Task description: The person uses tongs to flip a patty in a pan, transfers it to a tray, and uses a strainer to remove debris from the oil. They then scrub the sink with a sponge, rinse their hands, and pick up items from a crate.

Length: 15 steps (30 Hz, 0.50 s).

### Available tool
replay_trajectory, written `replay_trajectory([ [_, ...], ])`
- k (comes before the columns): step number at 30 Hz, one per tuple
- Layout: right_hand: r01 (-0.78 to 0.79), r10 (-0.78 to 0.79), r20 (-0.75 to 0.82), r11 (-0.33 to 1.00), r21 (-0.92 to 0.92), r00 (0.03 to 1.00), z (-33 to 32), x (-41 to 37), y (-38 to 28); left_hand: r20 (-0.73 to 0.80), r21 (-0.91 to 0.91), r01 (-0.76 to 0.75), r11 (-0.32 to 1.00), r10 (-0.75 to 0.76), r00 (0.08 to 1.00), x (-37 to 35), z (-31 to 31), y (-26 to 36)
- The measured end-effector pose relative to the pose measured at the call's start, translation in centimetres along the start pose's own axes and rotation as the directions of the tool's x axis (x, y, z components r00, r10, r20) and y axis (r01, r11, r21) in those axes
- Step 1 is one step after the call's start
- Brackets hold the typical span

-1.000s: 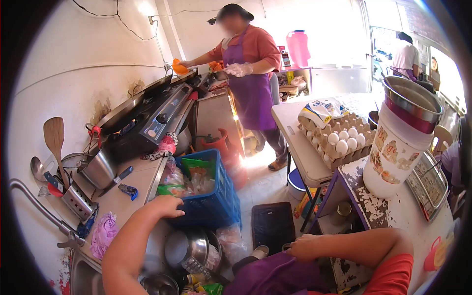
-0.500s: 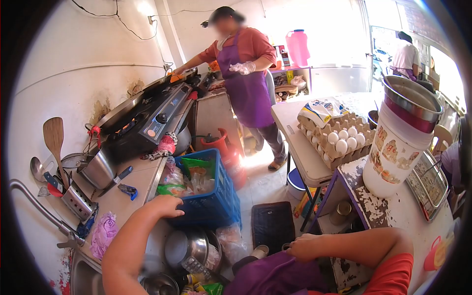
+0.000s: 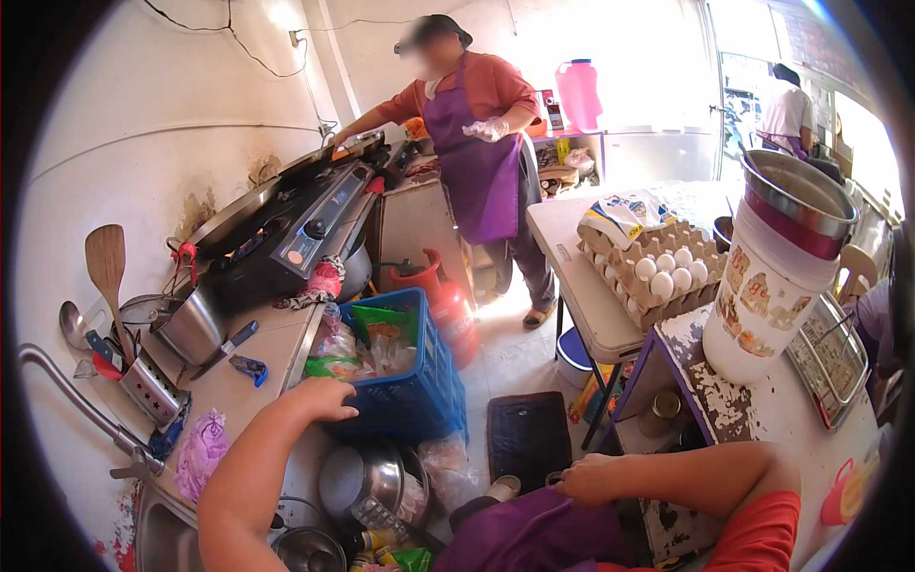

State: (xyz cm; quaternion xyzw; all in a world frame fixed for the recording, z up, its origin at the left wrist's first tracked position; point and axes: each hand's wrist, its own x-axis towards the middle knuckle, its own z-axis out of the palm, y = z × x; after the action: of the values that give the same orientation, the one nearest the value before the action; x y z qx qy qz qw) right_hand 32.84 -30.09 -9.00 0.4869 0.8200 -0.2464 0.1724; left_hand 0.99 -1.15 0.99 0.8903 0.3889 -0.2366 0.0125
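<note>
My left hand (image 3: 329,398) is at the counter's front edge, right beside the blue plastic crate (image 3: 400,391). Its fingers and thumb are a little apart, with nothing visible between them. Inside the crate lie plastic bags (image 3: 386,348), some with green on them. My right hand (image 3: 587,478) is closed in front of my purple apron (image 3: 543,534), its fingers curled under. Whether it grips anything is hidden. Below my left arm, metal pots (image 3: 357,481) sit beside a clear plastic bag (image 3: 448,472).
A co-worker in a purple apron (image 3: 472,162) stands at the gas stove (image 3: 319,224). A knife (image 3: 229,348) and a utensil holder (image 3: 152,386) are on the left counter. An egg tray (image 3: 658,276) rests on the table; a white container (image 3: 762,315) stands nearer. Another person (image 3: 786,114) is far right.
The co-worker at the stove has turned slightly and shifted the head and the gloved hand. Both of my hands have stayed where they were.
</note>
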Motion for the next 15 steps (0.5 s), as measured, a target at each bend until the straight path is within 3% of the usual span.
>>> replay_trajectory([
  [15, -0.014, 0.015, 0.021, 1.000, -0.026, 1.000, 0.31, 0.31, 0.13, -0.003, 0.001, -0.005, 1.000, 0.005, 1.000, -0.01, -0.08, -0.02],
])
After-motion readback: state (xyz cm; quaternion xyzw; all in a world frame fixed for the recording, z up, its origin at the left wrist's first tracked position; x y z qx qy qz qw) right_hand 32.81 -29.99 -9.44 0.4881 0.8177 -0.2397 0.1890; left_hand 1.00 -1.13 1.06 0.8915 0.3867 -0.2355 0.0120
